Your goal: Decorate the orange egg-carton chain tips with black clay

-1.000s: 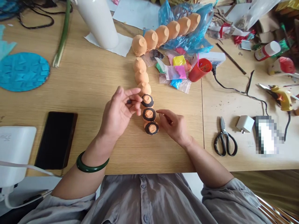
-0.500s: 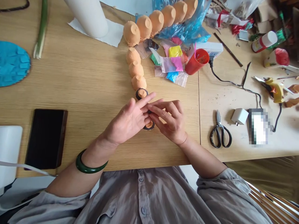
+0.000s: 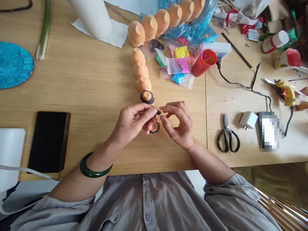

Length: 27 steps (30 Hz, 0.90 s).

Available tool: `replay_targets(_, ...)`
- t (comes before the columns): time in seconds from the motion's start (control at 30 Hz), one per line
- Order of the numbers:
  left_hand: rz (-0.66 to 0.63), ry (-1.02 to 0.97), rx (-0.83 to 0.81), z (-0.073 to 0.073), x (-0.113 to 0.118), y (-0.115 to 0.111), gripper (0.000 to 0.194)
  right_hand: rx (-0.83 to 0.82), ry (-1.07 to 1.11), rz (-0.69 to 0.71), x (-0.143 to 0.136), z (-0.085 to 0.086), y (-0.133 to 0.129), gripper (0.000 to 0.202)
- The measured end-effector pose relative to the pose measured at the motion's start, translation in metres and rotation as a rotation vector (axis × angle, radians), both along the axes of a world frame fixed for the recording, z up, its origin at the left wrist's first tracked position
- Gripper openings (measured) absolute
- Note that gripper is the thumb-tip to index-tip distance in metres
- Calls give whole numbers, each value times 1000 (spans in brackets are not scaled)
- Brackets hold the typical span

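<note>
My left hand (image 3: 134, 123) is closed in a pinch on a small piece of black clay (image 3: 158, 112), whose end sticks out past thumb and forefinger. Just right of it, my right hand (image 3: 179, 123) has its thumb and forefinger curved and apart, with nothing visible between them. Beyond the hands stands an orange egg-shaped piece with a black ring (image 3: 147, 97) around its top. Another black-ringed orange piece (image 3: 155, 128) shows partly from under my left fingers. Several plain orange pieces (image 3: 141, 70) continue the row away from me.
More orange pieces (image 3: 150, 27) line up at the back by a blue plastic bag (image 3: 190, 32). Bags of coloured clay (image 3: 181, 62) and a red cup (image 3: 204, 63) lie beyond my right hand. Scissors (image 3: 227, 134) are at right, a black phone (image 3: 49, 141) at left.
My left hand has turned from an open palm to a pinch on the black clay. My right thumb and forefinger have parted and drawn slightly away. The far black ring is now uncovered.
</note>
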State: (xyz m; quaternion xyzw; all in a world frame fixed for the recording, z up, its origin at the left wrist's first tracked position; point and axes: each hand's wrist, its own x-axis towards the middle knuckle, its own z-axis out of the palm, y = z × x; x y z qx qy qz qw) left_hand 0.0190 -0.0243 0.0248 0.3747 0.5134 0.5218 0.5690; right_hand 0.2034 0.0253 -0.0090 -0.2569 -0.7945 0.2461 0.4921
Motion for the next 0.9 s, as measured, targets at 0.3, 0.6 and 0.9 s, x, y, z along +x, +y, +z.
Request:
replay_targets(0.3,-39,-37,-54,-1,0,-2,40,188,-60,-20,3,-1,6,23)
replay_targets(0.6,-38,119,52,0,-1,-2,33,77,-42,28,1,-1,3,20)
replay_targets(0.9,-52,131,62,-2,-2,-4,30,114,-62,0,3,0,4,14)
